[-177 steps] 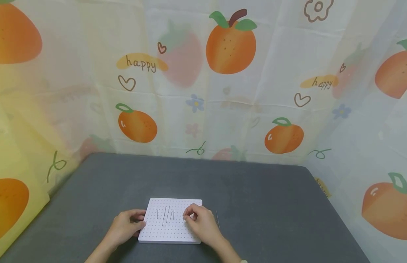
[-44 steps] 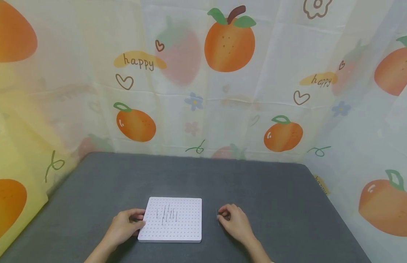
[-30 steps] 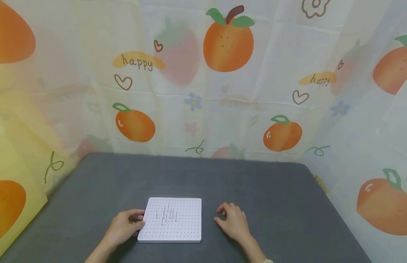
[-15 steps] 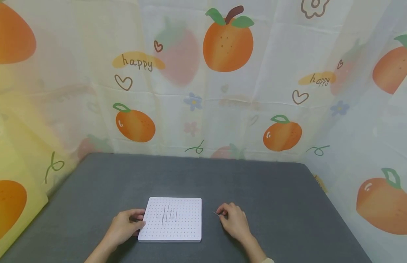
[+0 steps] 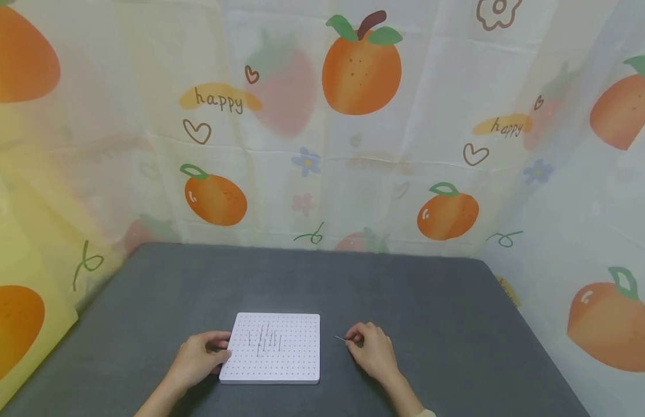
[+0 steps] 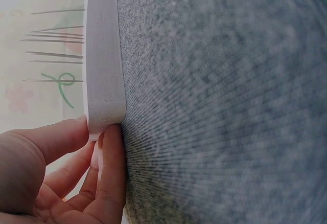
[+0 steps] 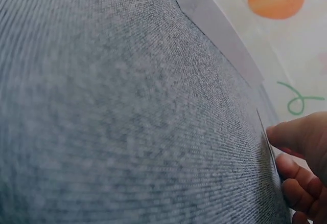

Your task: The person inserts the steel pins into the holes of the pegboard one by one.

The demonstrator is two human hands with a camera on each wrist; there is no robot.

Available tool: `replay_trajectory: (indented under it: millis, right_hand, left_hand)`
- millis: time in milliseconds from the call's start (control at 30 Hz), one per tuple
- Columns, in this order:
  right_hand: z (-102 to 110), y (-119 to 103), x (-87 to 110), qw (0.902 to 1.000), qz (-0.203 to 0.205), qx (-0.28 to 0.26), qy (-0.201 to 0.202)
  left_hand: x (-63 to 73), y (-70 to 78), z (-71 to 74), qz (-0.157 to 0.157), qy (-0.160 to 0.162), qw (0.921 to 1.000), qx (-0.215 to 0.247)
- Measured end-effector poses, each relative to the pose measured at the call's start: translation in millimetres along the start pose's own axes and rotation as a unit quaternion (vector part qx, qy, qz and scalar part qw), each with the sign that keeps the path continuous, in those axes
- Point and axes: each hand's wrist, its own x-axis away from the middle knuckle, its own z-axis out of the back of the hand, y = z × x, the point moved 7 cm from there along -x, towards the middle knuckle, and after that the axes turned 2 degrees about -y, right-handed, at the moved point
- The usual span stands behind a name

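Note:
A white square pegboard (image 5: 293, 365) with rows of small holes lies flat on the table. Several thin metal pins (image 6: 53, 82) stand upright in its upper left part. My left hand (image 5: 198, 358) grips the board's left edge, thumb at the top rim and fingers against the side (image 6: 104, 55). To the right of the board, my right hand (image 5: 373, 352) pinches another thin metal pin (image 5: 340, 337) between thumb and fingertips, low over the table. The pin's free end points left, toward the board. In the right wrist view, the right fingers (image 7: 294, 169) are close to the cloth surface.
A dark grey cloth-covered table (image 5: 406, 301) lies under everything. Behind it and along both sides hangs a pale curtain (image 5: 364, 191) printed with oranges.
My right hand has moved from over the board to its right and picked up the pin lying there, which has swung to point left. One more pin stands in the board. The left hand stays.

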Motion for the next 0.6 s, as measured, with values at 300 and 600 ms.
replay_trajectory:
  millis: [300,600]
  right_hand:
    - [0.3,-0.5,0.5,0.9997,-0.016,0.018,0.000]
    - [0.4,-3.0,1.3,0.9992,-0.016,0.036,0.001]
  left_hand:
    - [-1.7,-1.5,-2.0,0.006,-0.005,0.9999,-0.008]
    - [-1.7,-1.8,-1.5,0.005,-0.004,1.0000,-0.006]
